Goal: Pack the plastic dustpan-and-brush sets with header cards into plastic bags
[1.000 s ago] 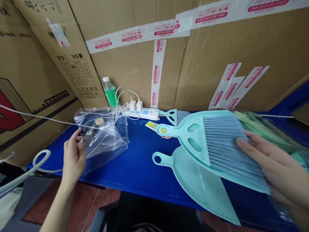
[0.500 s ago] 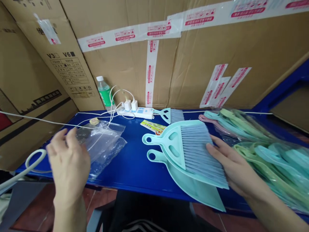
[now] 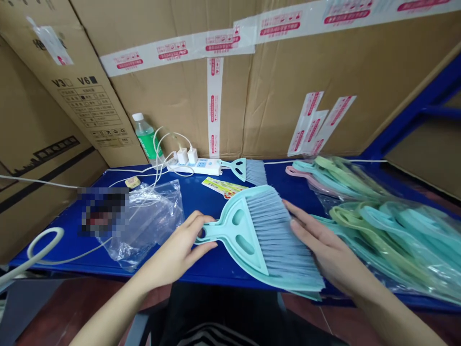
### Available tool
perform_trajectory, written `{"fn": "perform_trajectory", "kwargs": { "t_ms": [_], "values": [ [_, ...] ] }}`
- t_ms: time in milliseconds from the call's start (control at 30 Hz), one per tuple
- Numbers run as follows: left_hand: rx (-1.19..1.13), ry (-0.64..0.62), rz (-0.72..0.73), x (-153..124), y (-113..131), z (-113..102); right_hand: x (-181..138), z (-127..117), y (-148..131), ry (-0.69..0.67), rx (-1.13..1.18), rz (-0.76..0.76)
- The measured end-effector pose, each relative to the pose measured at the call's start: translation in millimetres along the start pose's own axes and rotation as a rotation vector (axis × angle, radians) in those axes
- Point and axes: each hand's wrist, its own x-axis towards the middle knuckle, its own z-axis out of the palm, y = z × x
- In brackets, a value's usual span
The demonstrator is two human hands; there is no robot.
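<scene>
A mint-green hand brush (image 3: pixel 252 230) with grey-blue bristles lies on top of a matching dustpan (image 3: pixel 306 291), which shows only as a sliver at the front edge of the blue table (image 3: pixel 201 202). My left hand (image 3: pixel 178 250) grips the brush's handle end, fingers closed round it. My right hand (image 3: pixel 324 245) holds the bristle end, fingers lying along the bristles and the thumb hidden below.
A pile of bagged brush and dustpan sets (image 3: pixel 382 216) fills the table's right side. Clear plastic bags (image 3: pixel 151 216) lie at the left. At the back stand a power strip (image 3: pixel 194 166) with chargers and cables, a green bottle (image 3: pixel 146 137), another brush (image 3: pixel 248 169) and cardboard boxes (image 3: pixel 273 96).
My left hand left the plastic bags and moved right onto the brush handle. The brush and dustpan slid left, now stacked in line. The view shifted right.
</scene>
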Motion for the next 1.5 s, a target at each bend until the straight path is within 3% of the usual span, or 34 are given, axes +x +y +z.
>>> {"fn": "perform_trajectory", "kwargs": {
  "t_ms": [133, 167, 233, 300, 433, 633, 867, 1100, 1233, 1367, 1433, 1500],
  "values": [
    [0.021, 0.05, 0.002, 2.4, 3.2, 8.8, -7.7, -3.2, -14.5, 0.315, -0.568, -0.623],
    [0.036, 0.062, 0.004, 1.9, 4.9, 11.1, -10.2, 0.2, -19.6, 0.31, -0.692, -0.749],
    [0.065, 0.088, 0.012, 1.4, 8.6, 14.9, -14.3, 11.4, -27.7, 0.16, -0.833, -0.862],
    [0.092, 0.114, 0.022, 1.9, 12.1, 17.6, -16.7, 24.5, -31.0, 0.037, -0.913, -0.872],
    [0.145, 0.157, 0.032, 3.7, 15.5, 20.0, -17.2, 40.9, -27.3, 0.005, -0.991, -0.809],
    [0.122, 0.017, 0.011, 5.0, 17.5, 14.0, -16.8, 36.9, -31.2, -0.1, -0.858, -0.651],
    [0.148, -0.007, 0.032, 9.8, 38.0, -4.4, -25.2, 30.6, -48.1, 0.075, -0.891, -0.819],
    [0.183, 0.005, 0.082, 13.3, 52.4, -12.6, -30.3, 24.5, -56.5, 0.084, -0.92, -0.867],
    [0.213, -0.005, 0.146, 18.0, 42.8, -16.3, -24.3, 20.9, -59.1, 0.113, -0.995, -0.927],
    [0.301, 0.122, 0.147, 18.8, 21.5, -27.5, -12.9, 3.7, -62.8, 0.057, -1.061, -1.007],
    [0.303, 0.189, 0.083, 18.2, 14.9, -32.5, -6.6, -3.4, -64.8, 0.115, -1.137, -1.03],
    [0.267, 0.142, 0.049, 19.7, 13.3, -33.2, 0.5, -6.0, -67.6, 0.215, -1.204, -1.039]
  ]
}}
